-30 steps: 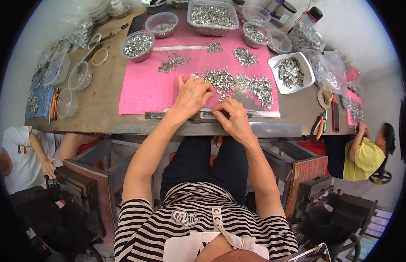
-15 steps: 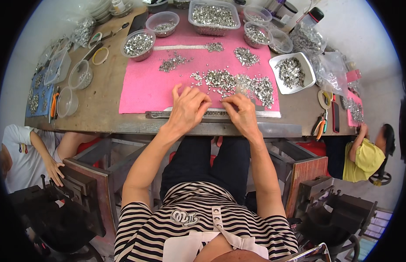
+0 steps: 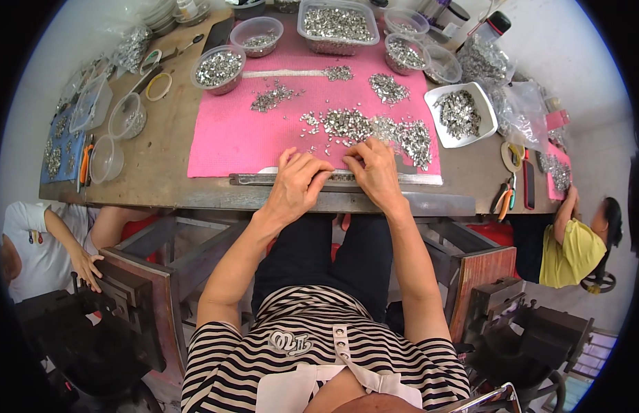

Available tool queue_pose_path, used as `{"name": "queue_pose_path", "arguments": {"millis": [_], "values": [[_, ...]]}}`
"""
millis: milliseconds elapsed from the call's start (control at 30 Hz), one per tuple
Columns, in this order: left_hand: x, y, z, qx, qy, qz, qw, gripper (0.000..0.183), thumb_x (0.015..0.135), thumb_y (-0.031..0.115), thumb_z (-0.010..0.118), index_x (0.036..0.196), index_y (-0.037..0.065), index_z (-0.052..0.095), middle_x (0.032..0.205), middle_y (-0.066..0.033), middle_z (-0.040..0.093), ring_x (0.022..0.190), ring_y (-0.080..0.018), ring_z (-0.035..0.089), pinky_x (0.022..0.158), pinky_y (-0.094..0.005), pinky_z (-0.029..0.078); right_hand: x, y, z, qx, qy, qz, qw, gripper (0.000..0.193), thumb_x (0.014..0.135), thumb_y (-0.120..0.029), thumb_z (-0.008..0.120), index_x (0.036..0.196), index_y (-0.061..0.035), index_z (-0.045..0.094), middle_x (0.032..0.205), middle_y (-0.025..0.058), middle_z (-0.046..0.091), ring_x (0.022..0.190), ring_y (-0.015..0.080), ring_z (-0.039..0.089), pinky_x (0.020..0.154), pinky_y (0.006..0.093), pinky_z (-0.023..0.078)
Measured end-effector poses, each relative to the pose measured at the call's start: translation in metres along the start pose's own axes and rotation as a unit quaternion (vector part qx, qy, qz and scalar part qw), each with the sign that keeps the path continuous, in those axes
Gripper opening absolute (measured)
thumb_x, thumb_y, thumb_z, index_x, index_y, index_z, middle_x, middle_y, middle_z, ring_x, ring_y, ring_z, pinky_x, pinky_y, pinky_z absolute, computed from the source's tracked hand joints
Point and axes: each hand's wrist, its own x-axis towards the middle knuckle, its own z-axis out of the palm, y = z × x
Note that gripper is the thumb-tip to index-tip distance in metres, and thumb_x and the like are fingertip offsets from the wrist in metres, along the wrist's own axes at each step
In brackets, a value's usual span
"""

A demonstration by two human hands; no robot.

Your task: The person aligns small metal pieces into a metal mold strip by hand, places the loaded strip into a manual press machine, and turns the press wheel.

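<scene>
A long, narrow dark metal rail (image 3: pixel 251 179) with a channel lies along the front edge of a pink mat (image 3: pixel 223 141). My left hand (image 3: pixel 297 180) rests over its middle, thumb and index fingertip pinched together at the channel. Just to the right, my right hand (image 3: pixel 376 175) has its thumb and index finger drawn together above the rail. Whatever either pinch holds is too small to make out. Beyond my fingers, a loose heap of small shiny silver metal pieces (image 3: pixel 343 124) spreads across the mat, with another heap (image 3: pixel 414 142) by my right hand.
Tubs of similar pieces stand behind, including a rectangular tub (image 3: pixel 337 26) and a round tub (image 3: pixel 218 70). A white square dish (image 3: pixel 460 115) sits right, near pliers (image 3: pixel 503 198) and a tape roll (image 3: pixel 512 157). Co-workers sit at left (image 3: pixel 44 237) and right (image 3: pixel 574 251).
My left hand has come slightly nearer the table's front edge. My right hand has shifted a little farther away and left. The heaps look the same.
</scene>
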Motion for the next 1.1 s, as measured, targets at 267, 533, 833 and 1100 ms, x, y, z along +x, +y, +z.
{"name": "queue_pose_path", "arguments": {"millis": [267,533,833,1100], "values": [[-0.008,-0.003,-0.004,-0.02,0.049,-0.042,0.998,0.011,0.093,0.003,0.065,0.104,0.004,0.07,0.083,-0.0074,0.065,0.079,-0.0245,0.063,0.105,-0.0473,0.043,-0.008,-0.018,-0.004,0.068,-0.012,-0.042,0.997,0.014,0.083,-0.006,0.077,0.093,-0.0046,0.068,0.084,0.0064,0.065,0.081,0.0259,0.062,0.078,0.0386,0.043],[-0.008,-0.001,-0.002,-0.022,0.073,-0.046,0.996,0.011,0.095,0.004,0.065,0.104,0.004,0.07,0.084,-0.0073,0.066,0.077,-0.0244,0.063,0.106,-0.0487,0.044,-0.019,-0.035,0.009,0.115,0.002,-0.059,0.992,0.03,0.081,0.0,0.077,0.109,-0.0057,0.068,0.089,0.0059,0.068,0.083,0.0255,0.064,0.08,0.0368,0.045],[-0.008,0.001,0.005,0.023,0.054,-0.039,0.998,0.011,0.092,0.009,0.07,0.103,0.005,0.071,0.087,-0.0056,0.068,0.083,-0.0228,0.064,0.105,-0.0459,0.04,-0.012,-0.015,-0.002,0.106,0.059,-0.004,0.993,0.021,0.083,-0.003,0.077,0.103,-0.0056,0.07,0.09,0.0077,0.068,0.084,0.026,0.065,0.079,0.0369,0.047],[-0.006,0.005,0.014,0.118,0.058,-0.033,0.991,0.03,0.083,0.029,0.08,0.102,0.007,0.071,0.086,-0.0034,0.064,0.084,-0.0239,0.059,0.098,-0.0431,0.037,-0.006,0.005,-0.008,0.085,0.003,0.045,0.995,0.01,0.085,-0.008,0.075,0.095,-0.0065,0.073,0.085,0.0065,0.064,0.084,0.0254,0.062,0.08,0.04,0.043]]}}
